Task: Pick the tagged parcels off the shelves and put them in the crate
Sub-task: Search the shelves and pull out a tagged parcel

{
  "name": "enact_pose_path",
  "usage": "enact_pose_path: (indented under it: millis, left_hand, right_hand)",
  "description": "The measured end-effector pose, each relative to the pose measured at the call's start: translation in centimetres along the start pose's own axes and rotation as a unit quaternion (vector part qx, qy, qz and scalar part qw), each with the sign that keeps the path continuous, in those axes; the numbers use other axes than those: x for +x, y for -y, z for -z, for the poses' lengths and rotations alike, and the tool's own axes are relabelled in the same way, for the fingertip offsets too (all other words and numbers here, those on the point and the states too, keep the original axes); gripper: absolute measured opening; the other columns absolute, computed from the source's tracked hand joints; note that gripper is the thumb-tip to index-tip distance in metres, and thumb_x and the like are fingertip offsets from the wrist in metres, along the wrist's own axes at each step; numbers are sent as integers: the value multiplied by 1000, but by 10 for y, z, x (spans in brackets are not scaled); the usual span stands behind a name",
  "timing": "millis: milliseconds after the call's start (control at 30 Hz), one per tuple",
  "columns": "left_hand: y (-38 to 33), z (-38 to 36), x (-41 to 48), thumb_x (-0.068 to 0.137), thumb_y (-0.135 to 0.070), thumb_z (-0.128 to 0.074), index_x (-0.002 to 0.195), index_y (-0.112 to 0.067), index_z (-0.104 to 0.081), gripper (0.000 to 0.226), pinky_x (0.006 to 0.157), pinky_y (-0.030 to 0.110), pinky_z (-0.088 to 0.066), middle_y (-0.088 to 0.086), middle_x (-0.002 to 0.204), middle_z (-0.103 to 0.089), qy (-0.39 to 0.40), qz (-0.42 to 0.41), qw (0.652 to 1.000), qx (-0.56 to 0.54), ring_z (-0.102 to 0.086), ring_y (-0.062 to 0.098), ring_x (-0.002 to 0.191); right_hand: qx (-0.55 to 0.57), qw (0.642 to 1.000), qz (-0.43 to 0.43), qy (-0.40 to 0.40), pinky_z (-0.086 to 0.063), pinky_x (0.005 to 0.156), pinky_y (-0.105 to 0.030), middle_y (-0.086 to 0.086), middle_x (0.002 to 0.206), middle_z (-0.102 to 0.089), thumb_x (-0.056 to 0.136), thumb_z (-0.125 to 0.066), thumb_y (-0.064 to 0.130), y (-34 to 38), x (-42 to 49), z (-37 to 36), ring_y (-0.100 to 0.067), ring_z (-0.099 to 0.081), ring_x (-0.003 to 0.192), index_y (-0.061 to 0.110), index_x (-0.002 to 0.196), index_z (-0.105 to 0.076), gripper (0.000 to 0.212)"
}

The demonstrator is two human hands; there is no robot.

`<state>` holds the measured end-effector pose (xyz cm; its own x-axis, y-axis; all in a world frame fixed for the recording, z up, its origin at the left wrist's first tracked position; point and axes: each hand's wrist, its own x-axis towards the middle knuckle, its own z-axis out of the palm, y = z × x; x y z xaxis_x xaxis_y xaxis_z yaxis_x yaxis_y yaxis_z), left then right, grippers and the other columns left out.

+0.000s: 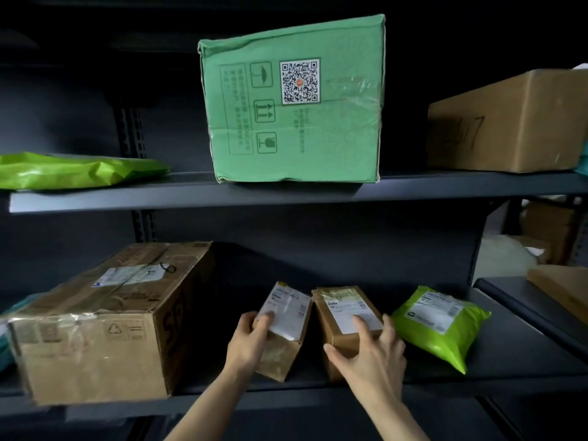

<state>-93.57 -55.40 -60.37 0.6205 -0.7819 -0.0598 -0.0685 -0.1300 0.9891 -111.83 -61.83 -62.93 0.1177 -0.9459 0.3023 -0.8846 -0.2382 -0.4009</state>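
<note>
Under left hand [251,340], taped parcel [286,310] gripped; under right hand [372,351], brown parcel [340,305] gripped (labels up). Lift is best kept level.

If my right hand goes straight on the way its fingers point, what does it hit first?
The right hand grips the right-hand small cardboard parcel, so it meets that first. Behind the parcel is probably the shelf's dark back panel, though depth is unclear.

A black QR pattern is printed on the green cardboard box [318,138]; white labels are borne by the tan cardboard parcel [283,353], brown cardboard parcel [345,340] and lime-green plastic pouch [445,348].
</note>
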Motion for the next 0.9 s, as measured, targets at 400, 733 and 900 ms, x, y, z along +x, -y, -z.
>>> enact_pose_path:
  millis: [400, 733, 900]
  left_hand:
    - [7, -6, -1, 92, -38, -53, 137, -14, -44, 53, 105, 44, -40, 13, 131, -55, -33, -55, 994, 86, -52, 30, 119]
    - [-25, -95, -45, 58, -61, -76, 111, -28, -70, 63, 87, 34, -54, 8, 116, -69, 36, -432, 716, 547, -66, 22, 106]
    - [-16, -114, -29, 48, -42, -87, 117, -44, -62, 73, 92, 28, -51, 11, 121, -64, 82, -420, 677, 599, -63, 19, 112]
  right_hand:
    - [-7, 1000, 14, 13, -33, 103, -44, -5, 155, 2, 72, -38, 81, 6, -2, 0, -31, -19, 136, 43, 142, -18, 82]
    - [-64, 995, -73, 11, -23, 110, -48, -3, 158, -2, 87, -47, 56, -131, 64, 20, -31, -9, 143, 46, 144, -14, 66]
    - [14, 997, 53, 48, -36, 106, -28, -1, 157, -14, 90, -55, 12, -169, 73, 14, -24, -34, 136, 37, 139, -39, 57]
